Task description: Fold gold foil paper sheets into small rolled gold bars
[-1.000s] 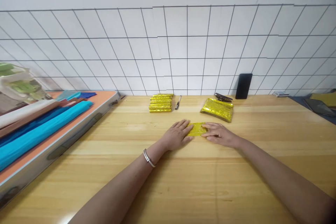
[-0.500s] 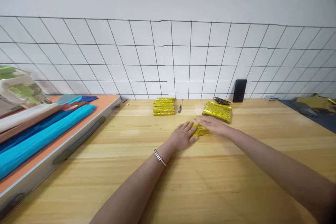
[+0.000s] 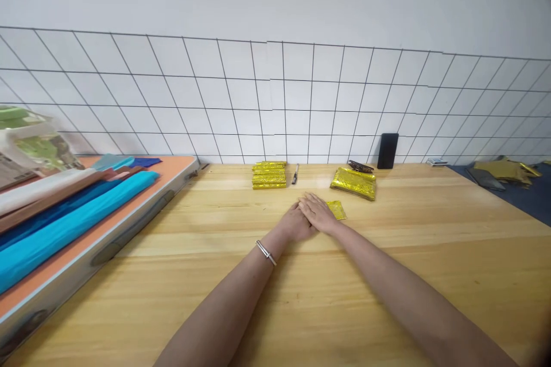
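Note:
On the wooden table [image 3: 241,275], my right hand [image 3: 318,213] lies flat with its fingers stretched, partly over my left hand [image 3: 298,225]. The left hand is palm down, and its fingertips are hidden under the right one. A small gold foil piece [image 3: 337,210] shows just right of my hands, its left part covered by them. Farther back stands a group of folded gold foil packets [image 3: 269,175] on the left. A larger gold foil stack [image 3: 353,183] lies to the right. Between these two is a pen [image 3: 295,174].
A black phone [image 3: 388,151] leans upright against the tiled wall, beside a dark clip-like item [image 3: 360,167]. Fabric rolls [image 3: 81,212] and a plastic container [image 3: 37,140] are at left. Gold and dark pieces [image 3: 501,172] lie on blue cloth at far right.
My right hand has moved left from the foil's right side onto my left hand. Less of the foil piece shows, and the view has shifted slightly.

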{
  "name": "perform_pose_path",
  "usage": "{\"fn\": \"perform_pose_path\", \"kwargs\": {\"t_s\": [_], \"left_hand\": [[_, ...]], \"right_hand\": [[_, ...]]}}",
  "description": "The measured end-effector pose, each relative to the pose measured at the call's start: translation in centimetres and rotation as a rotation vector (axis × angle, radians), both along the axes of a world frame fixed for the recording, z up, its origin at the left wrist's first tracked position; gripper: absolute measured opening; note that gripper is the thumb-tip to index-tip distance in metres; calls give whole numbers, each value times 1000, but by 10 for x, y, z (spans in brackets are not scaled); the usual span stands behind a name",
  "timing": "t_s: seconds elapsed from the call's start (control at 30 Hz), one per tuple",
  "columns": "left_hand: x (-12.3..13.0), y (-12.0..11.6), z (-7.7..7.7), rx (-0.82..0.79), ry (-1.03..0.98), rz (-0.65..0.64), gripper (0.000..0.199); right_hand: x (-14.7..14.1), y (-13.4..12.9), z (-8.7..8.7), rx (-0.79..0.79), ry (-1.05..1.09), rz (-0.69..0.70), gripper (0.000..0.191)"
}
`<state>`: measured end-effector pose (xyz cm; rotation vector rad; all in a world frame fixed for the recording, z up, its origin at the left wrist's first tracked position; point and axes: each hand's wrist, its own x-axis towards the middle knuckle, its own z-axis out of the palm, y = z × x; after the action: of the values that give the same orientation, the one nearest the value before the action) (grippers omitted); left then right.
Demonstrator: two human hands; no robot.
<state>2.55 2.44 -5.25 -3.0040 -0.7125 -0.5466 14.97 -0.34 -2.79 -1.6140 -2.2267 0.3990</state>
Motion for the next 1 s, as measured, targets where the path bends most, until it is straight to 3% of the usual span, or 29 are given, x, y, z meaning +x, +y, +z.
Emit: {"fn": "perform_pose_path", "kwargs": {"t_s": [0.37,0.7,0.87,1.0], "left_hand": [[-9,-5,2,-30,20,68,65],[-28,5,3,-80,79,140,76],[-35,10,6,-153,133,179,70],[-39,13,8,-150,110,291,61]], "right_hand": [[24,-16,0,21,-90,-5,70],[88,-32,2,-47,-228,71,77],[95,-33,0,-38,-255,91,76],[93,-35,0,-14,-275,91,75]]}}
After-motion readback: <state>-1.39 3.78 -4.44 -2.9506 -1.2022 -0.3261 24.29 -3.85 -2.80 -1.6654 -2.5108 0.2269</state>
